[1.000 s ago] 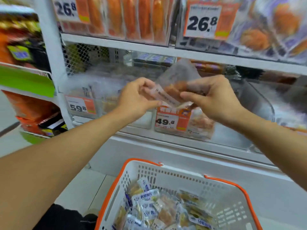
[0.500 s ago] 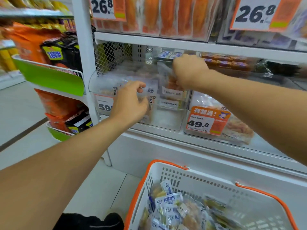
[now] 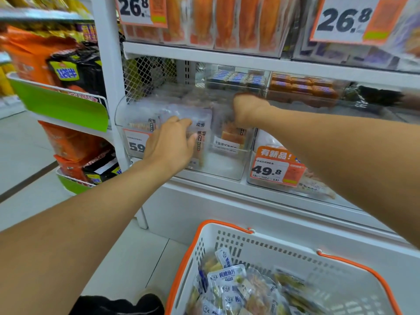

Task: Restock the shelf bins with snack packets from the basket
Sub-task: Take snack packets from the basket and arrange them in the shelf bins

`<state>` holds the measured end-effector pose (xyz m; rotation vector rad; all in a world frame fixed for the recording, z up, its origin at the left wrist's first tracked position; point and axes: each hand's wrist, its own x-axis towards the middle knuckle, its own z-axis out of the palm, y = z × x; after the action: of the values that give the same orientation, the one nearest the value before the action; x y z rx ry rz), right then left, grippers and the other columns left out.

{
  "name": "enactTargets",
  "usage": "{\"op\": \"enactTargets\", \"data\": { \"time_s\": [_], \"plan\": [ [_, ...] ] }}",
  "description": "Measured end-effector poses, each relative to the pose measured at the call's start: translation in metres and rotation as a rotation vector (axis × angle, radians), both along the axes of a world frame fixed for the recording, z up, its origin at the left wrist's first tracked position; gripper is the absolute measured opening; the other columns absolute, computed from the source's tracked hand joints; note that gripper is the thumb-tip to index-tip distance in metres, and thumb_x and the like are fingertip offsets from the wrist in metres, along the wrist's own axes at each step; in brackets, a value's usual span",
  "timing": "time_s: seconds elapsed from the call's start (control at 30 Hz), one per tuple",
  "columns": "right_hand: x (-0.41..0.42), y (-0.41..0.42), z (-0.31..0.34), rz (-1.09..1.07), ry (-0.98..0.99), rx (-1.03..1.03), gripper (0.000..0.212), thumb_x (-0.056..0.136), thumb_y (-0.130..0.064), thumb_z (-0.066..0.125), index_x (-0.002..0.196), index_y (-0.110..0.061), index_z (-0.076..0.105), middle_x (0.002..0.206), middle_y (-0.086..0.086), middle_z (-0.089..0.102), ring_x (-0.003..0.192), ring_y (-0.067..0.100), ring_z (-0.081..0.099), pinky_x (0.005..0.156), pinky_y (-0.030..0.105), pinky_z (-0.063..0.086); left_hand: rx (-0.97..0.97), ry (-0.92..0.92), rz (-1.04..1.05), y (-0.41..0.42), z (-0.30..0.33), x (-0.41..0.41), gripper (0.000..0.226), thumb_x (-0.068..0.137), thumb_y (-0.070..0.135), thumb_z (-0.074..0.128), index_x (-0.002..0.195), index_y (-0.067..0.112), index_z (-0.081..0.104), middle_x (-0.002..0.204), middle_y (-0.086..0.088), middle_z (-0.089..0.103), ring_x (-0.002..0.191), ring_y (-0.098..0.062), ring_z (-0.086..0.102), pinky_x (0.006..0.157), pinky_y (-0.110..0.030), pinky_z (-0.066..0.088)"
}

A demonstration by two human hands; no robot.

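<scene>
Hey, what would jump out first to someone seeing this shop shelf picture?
Two bare arms reach into the clear bin on the lower shelf: the left hand rests against upright packets, the right hand dips in from above. Big orange price tags hang above, and a white basket of snack packets sits below.

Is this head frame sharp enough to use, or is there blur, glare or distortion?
Head view: right hand motion-blurred at the bin; packets in the basket smeared; shelf lines bowed by the wide-angle lens; lighting even, no strong glare; 49.8 price tag legible.
</scene>
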<state>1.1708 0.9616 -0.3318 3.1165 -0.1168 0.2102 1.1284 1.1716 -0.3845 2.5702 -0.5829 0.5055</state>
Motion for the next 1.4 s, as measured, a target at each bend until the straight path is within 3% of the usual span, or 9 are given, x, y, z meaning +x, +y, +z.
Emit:
{"op": "enactTargets", "data": {
  "time_s": [0.4,0.73,0.8,0.9,0.97,1.03,1.13,1.27,1.4],
  "plan": [
    [-0.011,-0.001,-0.001,0.019,-0.228,0.016,0.02,0.078,0.01,0.06,0.089,-0.007,0.06,0.086,0.013,0.056,0.079,0.032,0.057,0.067,0.039,0.046,-0.006,0.0,-0.124,-0.001,-0.002,-0.014,0.023,0.089,0.034,0.063,0.101,0.023,0.047,0.084,0.0,0.063,0.077,-0.028,0.059,0.066,-0.041,0.051],
    [-0.031,0.003,-0.003,0.007,-0.353,0.021,0.032,0.08,0.003,0.063,0.109,-0.009,0.062,0.108,0.013,0.065,0.099,0.036,0.061,0.074,0.041,0.049,0.05,0.11,-0.24,-0.008,-0.008,-0.004,0.019,0.085,0.03,0.068,0.077,0.025,0.051,0.068,0.007,0.06,0.07,-0.019,0.061,0.063,-0.033,0.049],
    [-0.059,0.01,-0.009,0.094,-0.542,0.061,0.023,0.083,-0.013,0.063,0.106,-0.011,0.061,0.106,0.009,0.065,0.099,0.032,0.059,0.076,0.042,0.049,0.134,0.228,-0.329,-0.012,-0.007,-0.006,0.024,0.087,0.03,0.07,0.071,0.024,0.053,0.067,0.005,0.059,0.071,-0.022,0.063,0.06,-0.029,0.046],
    [-0.119,0.029,-0.054,0.286,-0.732,0.259,0.016,0.087,-0.03,0.057,0.092,-0.015,0.061,0.087,0.0,0.062,0.078,0.02,0.055,0.065,0.035,0.043,0.404,0.692,-0.409,-0.017,-0.024,-0.018,0.02,0.091,0.037,0.066,0.086,0.018,0.06,0.079,-0.004,0.067,0.068,-0.018,0.067,0.054,-0.026,0.049],
    [-0.15,0.037,-0.11,0.359,-0.48,0.313,0.017,0.091,-0.033,0.058,0.092,-0.017,0.061,0.081,-0.004,0.059,0.073,0.018,0.054,0.061,0.031,0.038,0.696,0.916,-0.397,-0.02,-0.046,-0.027,0.025,0.093,0.043,0.062,0.102,0.019,0.06,0.093,-0.003,0.069,0.079,-0.015,0.069,0.062,-0.027,0.052],
    [-0.172,0.036,-0.175,0.332,0.106,0.279,0.024,0.092,-0.038,0.063,0.105,-0.018,0.063,0.093,-0.001,0.065,0.087,0.022,0.061,0.067,0.031,0.042,0.932,1.018,-0.405,-0.025,-0.067,-0.037,0.032,0.093,0.047,0.06,0.113,0.022,0.058,0.101,0.0,0.066,0.089,-0.015,0.068,0.072,-0.03,0.054],
    [-0.201,0.021,-0.266,0.178,0.757,0.207,0.05,0.086,-0.038,0.075,0.126,-0.011,0.061,0.123,0.006,0.063,0.112,0.026,0.059,0.089,0.035,0.048,1.006,1.012,-0.449,-0.037,-0.079,-0.047,0.038,0.092,0.05,0.059,0.119,0.024,0.057,0.104,0.003,0.064,0.091,-0.012,0.065,0.08,-0.032,0.054],
    [-0.233,-0.007,-0.33,-0.006,0.859,0.174,0.066,0.072,-0.035,0.087,0.125,-0.011,0.055,0.125,0.005,0.06,0.111,0.024,0.058,0.094,0.035,0.049,0.978,0.906,-0.494,-0.055,-0.077,-0.053,0.036,0.092,0.051,0.059,0.118,0.026,0.056,0.105,0.003,0.062,0.085,-0.008,0.062,0.096,-0.041,0.051],
    [-0.256,-0.032,-0.349,-0.148,0.898,0.44,0.064,0.066,-0.029,0.092,0.109,-0.017,0.047,0.104,-0.001,0.059,0.093,0.018,0.053,0.072,0.024,0.044,1.045,0.924,-0.509,-0.065,-0.075,-0.055,0.032,0.092,0.051,0.058,0.115,0.03,0.054,0.101,0.005,0.061,0.087,-0.01,0.062,0.099,-0.043,0.05]
  ]
}}
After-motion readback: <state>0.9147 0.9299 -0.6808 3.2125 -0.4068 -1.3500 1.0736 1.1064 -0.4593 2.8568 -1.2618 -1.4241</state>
